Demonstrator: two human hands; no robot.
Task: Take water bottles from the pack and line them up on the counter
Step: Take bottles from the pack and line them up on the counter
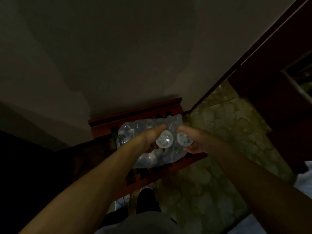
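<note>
A shrink-wrapped pack of clear water bottles [133, 132] lies on a dark red wooden stand [135, 114] against the wall. My left hand [152, 137] grips one clear bottle [164, 141], whose round end faces the camera. Beside it, my right hand [195, 141] grips a second bottle [184, 139], held the same way. Both bottles are lifted just above the pack, side by side and almost touching. The scene is dim, so the bottles still inside the wrap are hard to tell apart.
A plain wall rises behind the stand. A dark wooden door frame [253, 53] runs diagonally at the right. Patterned stone floor [219, 157] lies to the right of the stand. My legs and feet [146, 196] stand just before it.
</note>
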